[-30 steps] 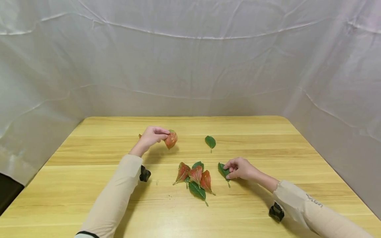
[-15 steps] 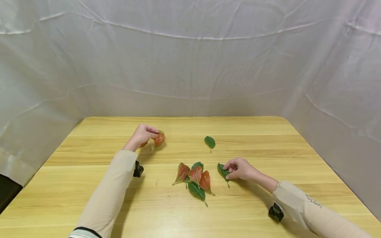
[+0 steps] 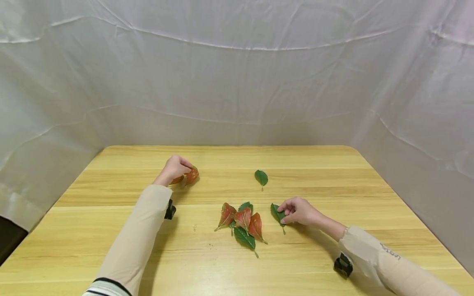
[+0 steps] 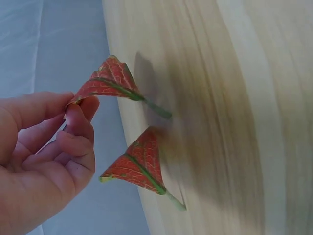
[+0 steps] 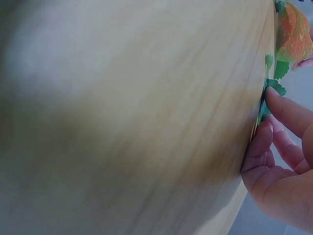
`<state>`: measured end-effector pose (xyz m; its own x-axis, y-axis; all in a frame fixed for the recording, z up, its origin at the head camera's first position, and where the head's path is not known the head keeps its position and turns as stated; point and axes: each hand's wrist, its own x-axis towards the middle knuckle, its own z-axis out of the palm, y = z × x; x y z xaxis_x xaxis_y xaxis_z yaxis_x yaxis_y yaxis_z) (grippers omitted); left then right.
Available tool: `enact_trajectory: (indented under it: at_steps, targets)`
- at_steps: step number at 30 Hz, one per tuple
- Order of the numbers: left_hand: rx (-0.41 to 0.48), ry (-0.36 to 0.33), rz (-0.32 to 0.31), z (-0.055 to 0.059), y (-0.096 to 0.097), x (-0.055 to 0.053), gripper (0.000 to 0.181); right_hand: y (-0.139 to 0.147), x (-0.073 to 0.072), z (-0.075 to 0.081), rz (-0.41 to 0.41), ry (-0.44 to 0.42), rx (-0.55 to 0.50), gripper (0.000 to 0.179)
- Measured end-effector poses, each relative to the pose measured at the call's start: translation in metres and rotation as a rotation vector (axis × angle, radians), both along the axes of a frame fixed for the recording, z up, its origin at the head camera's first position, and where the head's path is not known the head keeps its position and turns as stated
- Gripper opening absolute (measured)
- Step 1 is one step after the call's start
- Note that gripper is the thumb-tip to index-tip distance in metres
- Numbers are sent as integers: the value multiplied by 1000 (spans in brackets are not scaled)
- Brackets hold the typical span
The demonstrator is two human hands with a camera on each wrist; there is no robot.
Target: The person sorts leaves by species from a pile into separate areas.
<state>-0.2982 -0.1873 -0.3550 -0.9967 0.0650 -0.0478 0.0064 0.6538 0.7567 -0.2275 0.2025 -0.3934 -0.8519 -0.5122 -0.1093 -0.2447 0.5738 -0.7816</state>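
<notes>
At the table's far left, my left hand point(image 3: 175, 167) pinches a red leaf point(image 3: 192, 176) by its edge between thumb and fingers. The left wrist view shows this leaf point(image 4: 111, 81) tilted, its stem pointing down toward the wood. A second red leaf point(image 4: 139, 164) lies right beside it, partly behind the hand in the head view. On the right, my right hand point(image 3: 301, 210) has thumb and fingertips on the edge of a green leaf point(image 3: 275, 211) that lies on the table. The right wrist view catches only slivers of green at the fingertips.
Between the hands lies a loose pile of red leaves point(image 3: 243, 217) and green leaves point(image 3: 244, 237). A single green leaf point(image 3: 261, 177) lies farther back. The wooden table point(image 3: 222, 271) ends at a pale cloth screen point(image 3: 237, 94) behind and at the sides.
My left hand has carried its red leaf leftward and lowered it beside the other red leaf. The right hand and its green leaf have stayed put.
</notes>
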Motion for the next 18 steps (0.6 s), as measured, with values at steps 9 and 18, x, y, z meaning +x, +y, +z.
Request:
enact_trajectory:
  at_steps: [9, 18]
  targets:
    - [-48, 15, -35, -5, 1, -4, 24, 0, 1, 0, 3, 14, 13, 25]
    - [-74, 9, -35, -3, 2, -3, 28, 0, 2, 1, 10, 24, 15, 25]
